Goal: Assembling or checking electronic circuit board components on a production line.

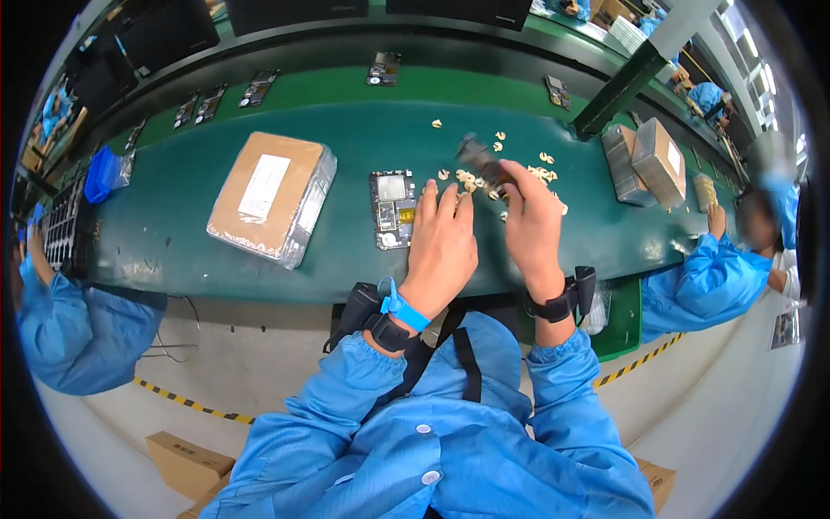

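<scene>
My left hand (pixel 441 249) lies flat with its fingers stretched out, at the right edge of a circuit board (pixel 384 223) with metal shields and a yellow patch. Its fingertips reach toward small cream-coloured pieces (pixel 540 174) scattered on the green mat. My right hand (pixel 533 221) is closed round a short dark tool with a greyish end (pixel 476 153), smeared by motion, so its kind is unclear. The tool points up and left, over the near part of the scattered pieces. A blue wrist strap (pixel 403 307) circles my left wrist.
Left of the board sits a wrapped package with a brown cardboard top (pixel 267 195). Two more wrapped stacks (pixel 659 164) stand at right beside a green post (pixel 618 91). More boards (pixel 383 68) lie along the far strip. People in blue work at both sides.
</scene>
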The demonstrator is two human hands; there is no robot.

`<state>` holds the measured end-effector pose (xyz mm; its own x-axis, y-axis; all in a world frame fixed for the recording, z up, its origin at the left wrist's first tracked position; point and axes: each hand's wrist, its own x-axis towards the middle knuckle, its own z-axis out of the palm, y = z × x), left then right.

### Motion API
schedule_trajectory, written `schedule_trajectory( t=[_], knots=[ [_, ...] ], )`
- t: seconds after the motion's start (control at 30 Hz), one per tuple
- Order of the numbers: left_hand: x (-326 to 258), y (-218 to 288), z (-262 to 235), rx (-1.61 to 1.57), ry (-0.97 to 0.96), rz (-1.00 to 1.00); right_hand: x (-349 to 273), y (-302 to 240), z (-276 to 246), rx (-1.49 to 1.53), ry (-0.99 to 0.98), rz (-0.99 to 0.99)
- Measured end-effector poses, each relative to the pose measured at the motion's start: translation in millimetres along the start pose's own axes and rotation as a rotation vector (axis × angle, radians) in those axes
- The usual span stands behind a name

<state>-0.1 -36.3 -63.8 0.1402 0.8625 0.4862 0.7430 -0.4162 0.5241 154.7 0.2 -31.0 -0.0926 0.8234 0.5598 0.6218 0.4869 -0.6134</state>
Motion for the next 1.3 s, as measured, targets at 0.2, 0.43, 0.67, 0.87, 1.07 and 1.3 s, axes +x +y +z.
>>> schedule_trajectory(
  t=[0.2,0.43,0.67,0.87,1.07,1.3],
  knots=[
    [-0.6,12.3,2.9,-0.196,0.218,-0.006,3.8,11.9,-18.3,0.165,0.296,0.058],
    [6.6,27.6,19.9,-0.722,0.126,-0.215,3.0,26.3,-23.7,0.431,0.287,0.224],
    [4.2,42.8,15.8,-0.810,0.128,-0.235,-10.8,8.9,-37.1,0.871,0.422,0.297],
    [-6.2,66.6,-19.1,-1.385,-0.091,-0.269,-42.1,-37.5,-42.5,1.051,0.466,0.325],
    [-29.3,89.9,-55.7,-1.384,-0.016,-0.279,-76.3,-70.3,-54.8,0.847,0.433,0.256],
    [-49.5,84.1,-66.7,-1.363,0.024,-0.308,-84.0,-68.5,-76.0,0.279,0.166,-0.258]
  ],
)
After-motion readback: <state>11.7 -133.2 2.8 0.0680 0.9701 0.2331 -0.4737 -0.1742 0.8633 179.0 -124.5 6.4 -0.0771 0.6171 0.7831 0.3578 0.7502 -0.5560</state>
